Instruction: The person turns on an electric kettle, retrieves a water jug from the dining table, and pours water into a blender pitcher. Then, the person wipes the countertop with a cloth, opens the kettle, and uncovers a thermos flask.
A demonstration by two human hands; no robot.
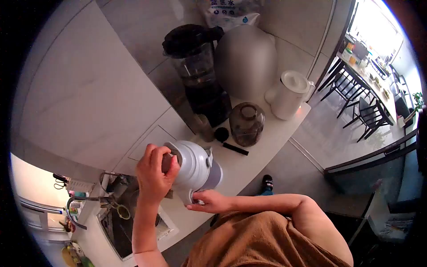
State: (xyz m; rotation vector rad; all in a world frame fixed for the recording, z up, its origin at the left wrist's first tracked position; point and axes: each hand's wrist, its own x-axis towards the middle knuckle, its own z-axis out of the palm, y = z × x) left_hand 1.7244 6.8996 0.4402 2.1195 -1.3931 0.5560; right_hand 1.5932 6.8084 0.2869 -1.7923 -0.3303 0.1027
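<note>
A pale grey-white vacuum jug (191,162) is tilted over the counter, its mouth end toward the left. My left hand (155,168) wraps its fingers round a brown stopper (167,163) at that end. Lower down, my right hand (210,201) is closed on the jug's white handle (190,196). A glass jar (247,124) with dark contents, a round black lid (221,134) and a short black bar (235,149) lie beyond the jug. Next to them is a small clear container (203,127).
A blender (195,75) stands at the back beside a blurred round shape (247,62). The white kettle (289,95) is near the counter's right end. At lower left are a sink (116,231) and faucet (73,209). A dining table (382,84) with chairs shows far right.
</note>
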